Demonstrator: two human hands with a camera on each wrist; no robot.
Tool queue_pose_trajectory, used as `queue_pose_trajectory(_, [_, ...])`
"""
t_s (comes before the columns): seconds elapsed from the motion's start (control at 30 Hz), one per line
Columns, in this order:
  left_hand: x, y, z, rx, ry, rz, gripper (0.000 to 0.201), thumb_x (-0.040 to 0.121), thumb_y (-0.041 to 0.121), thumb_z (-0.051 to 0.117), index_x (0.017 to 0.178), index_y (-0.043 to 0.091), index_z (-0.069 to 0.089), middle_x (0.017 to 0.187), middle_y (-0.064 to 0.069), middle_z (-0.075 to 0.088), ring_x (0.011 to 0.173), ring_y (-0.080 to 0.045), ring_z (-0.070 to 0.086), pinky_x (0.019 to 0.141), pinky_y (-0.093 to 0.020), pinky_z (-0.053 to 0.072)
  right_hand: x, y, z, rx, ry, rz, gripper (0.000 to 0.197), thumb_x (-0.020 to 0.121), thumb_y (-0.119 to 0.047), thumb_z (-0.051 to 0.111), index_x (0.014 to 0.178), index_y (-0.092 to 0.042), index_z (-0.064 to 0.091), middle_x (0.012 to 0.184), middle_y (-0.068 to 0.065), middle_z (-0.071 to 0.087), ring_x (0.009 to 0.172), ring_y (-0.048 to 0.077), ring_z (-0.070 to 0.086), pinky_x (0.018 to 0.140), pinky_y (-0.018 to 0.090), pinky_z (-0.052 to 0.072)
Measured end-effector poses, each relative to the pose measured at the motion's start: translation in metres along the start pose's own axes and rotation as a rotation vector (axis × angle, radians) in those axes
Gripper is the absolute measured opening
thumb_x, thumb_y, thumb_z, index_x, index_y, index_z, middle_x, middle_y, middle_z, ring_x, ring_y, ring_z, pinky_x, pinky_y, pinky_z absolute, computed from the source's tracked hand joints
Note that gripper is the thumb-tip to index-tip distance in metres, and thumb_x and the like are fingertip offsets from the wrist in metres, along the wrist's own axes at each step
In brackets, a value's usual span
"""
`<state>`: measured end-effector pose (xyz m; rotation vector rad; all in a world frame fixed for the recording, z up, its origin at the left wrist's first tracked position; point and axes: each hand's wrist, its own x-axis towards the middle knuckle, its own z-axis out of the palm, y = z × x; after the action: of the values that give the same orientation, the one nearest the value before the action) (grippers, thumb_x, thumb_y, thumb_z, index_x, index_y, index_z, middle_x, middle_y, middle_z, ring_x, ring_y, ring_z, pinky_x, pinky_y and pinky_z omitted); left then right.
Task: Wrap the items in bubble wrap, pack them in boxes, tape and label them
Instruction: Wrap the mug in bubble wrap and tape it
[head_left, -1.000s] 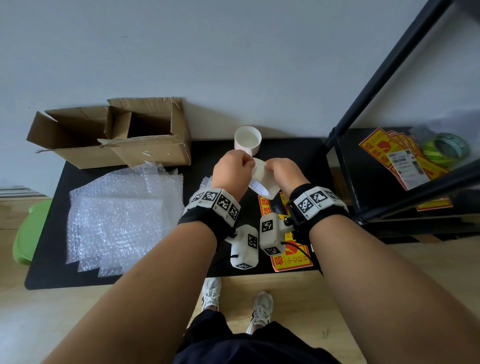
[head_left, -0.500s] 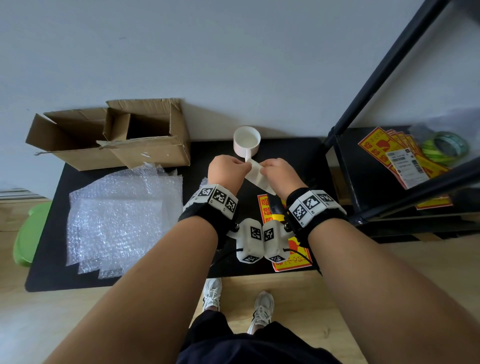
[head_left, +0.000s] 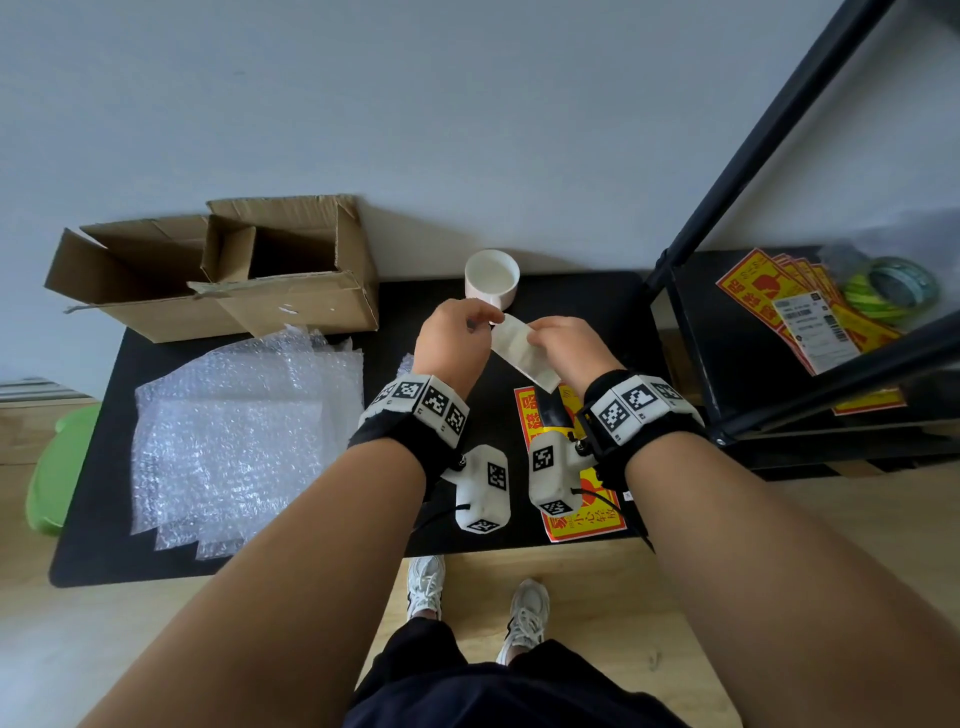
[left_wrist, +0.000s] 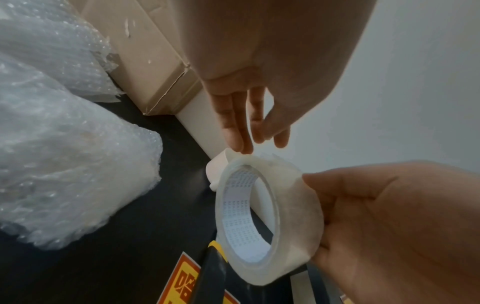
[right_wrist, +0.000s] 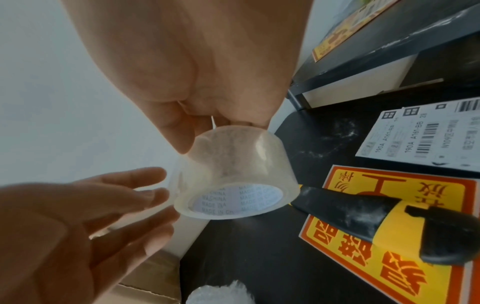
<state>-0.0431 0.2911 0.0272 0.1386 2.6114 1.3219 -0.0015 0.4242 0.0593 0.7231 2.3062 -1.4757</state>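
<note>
A roll of clear tape (head_left: 524, 354) is held above the black mat (head_left: 311, 551), just in front of a white cup (head_left: 492, 278). My right hand (head_left: 540, 338) grips the roll (right_wrist: 233, 170) by its outer band, thumb on one side and fingers on the other. My left hand (left_wrist: 249, 144) reaches in with straight fingers, and its tips touch the top rim of the roll (left_wrist: 270, 216). Two open cardboard boxes (head_left: 291, 306) stand at the back left, with sheets of bubble wrap (head_left: 234, 431) in front of them.
A red-and-yellow sticker (right_wrist: 389, 236) lies under my wrists with a black-and-yellow handled tool (right_wrist: 363, 211) on it and a barcode label (right_wrist: 420, 135) beside it. A black shelf (head_left: 727, 364) at right holds more stickers (head_left: 769, 291) and a green tape roll (head_left: 893, 286).
The roll has been turned in my hands and now shows its band side to the head camera. My left fingers have shifted to its far rim. Both hands stay in the same place.
</note>
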Motion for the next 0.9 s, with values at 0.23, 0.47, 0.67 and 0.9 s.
queue_pose_trajectory(0.23, [0.003, 0.005, 0.004, 0.166, -0.020, 0.114, 0.014, 0.092, 0.027, 0.063, 0.098, 0.022, 0.074, 0.107, 0.001, 0.063, 0.094, -0.016, 0.061, 0.082, -0.032, 0.049, 0.003, -0.004, -0.003, -0.037, 0.000, 0.004, 0.033, 0.100, -0.011, 0.047, 0.130, -0.010, 0.061, 0.126, 0.013, 0.061, 0.117, 0.029, 0.056, 0.102, 0.044, 0.045])
queue_pose_trajectory(0.47, [0.013, 0.003, 0.011, 0.099, -0.041, -0.026, 0.012, 0.091, 0.027, 0.063, 0.095, 0.016, 0.058, 0.096, -0.001, 0.062, 0.085, -0.017, 0.059, 0.073, -0.030, 0.046, 0.008, -0.001, -0.010, -0.072, -0.042, -0.016, 0.032, 0.099, -0.013, 0.049, 0.128, -0.011, 0.063, 0.125, 0.011, 0.063, 0.116, 0.027, 0.057, 0.099, 0.038, 0.044])
queue_pose_trajectory(0.67, [0.024, -0.002, 0.014, 0.069, -0.120, -0.030, 0.006, 0.091, 0.022, 0.063, 0.085, 0.021, 0.061, 0.087, 0.003, 0.063, 0.077, -0.011, 0.058, 0.066, -0.022, 0.044, 0.018, 0.013, -0.015, -0.064, -0.010, 0.008, 0.032, 0.094, -0.013, 0.056, 0.125, -0.013, 0.066, 0.120, 0.007, 0.063, 0.106, 0.021, 0.057, 0.091, 0.034, 0.047])
queue_pose_trajectory(0.9, [0.043, -0.015, 0.027, 0.156, -0.058, -0.068, 0.018, 0.097, 0.023, 0.053, 0.107, 0.014, 0.066, 0.104, -0.003, 0.066, 0.087, -0.011, 0.055, 0.073, -0.024, 0.037, 0.062, 0.031, -0.029, -0.393, 0.217, 0.038, 0.024, 0.091, -0.010, 0.051, 0.068, -0.012, 0.059, 0.070, 0.004, 0.051, 0.079, 0.025, 0.054, 0.069, 0.030, 0.038])
